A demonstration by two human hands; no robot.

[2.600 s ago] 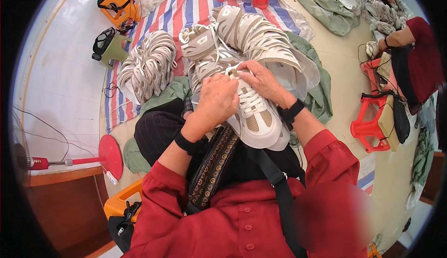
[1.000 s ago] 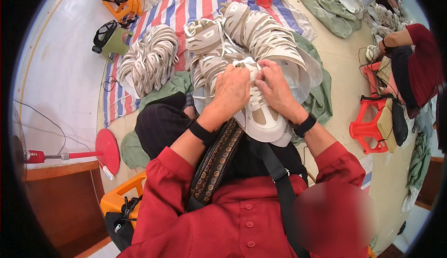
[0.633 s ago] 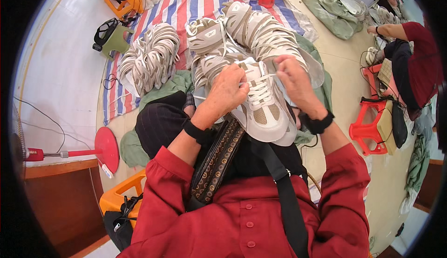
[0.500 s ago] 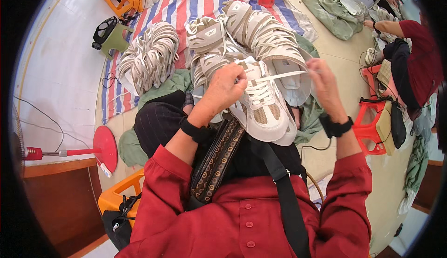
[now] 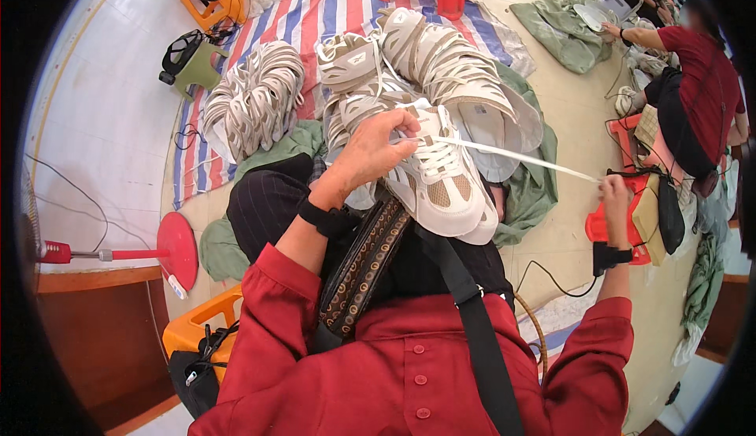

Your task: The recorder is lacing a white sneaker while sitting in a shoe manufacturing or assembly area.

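Beyond the laced shoe (image 5: 442, 175), striped sheeting (image 5: 335, 7) lies on pale floor (image 5: 568, 113).

The right hand (image 5: 615, 198) has in its grip a white lace (image 5: 535, 159), stretched from the beige-white shoe (image 5: 446, 193); the left hand (image 5: 375, 149) is at the shoe's left.

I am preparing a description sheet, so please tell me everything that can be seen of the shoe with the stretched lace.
The shoe is off-white, with tan, mesh-like panels at the toe and smoother, leather-like overlays. White laces cross its front; one lace runs nearly straight to the right hand, which grips it. The toe points toward the person, above the lap. The left hand is at the lacing's left side. Another pale edge shows beneath; the underside is hidden.
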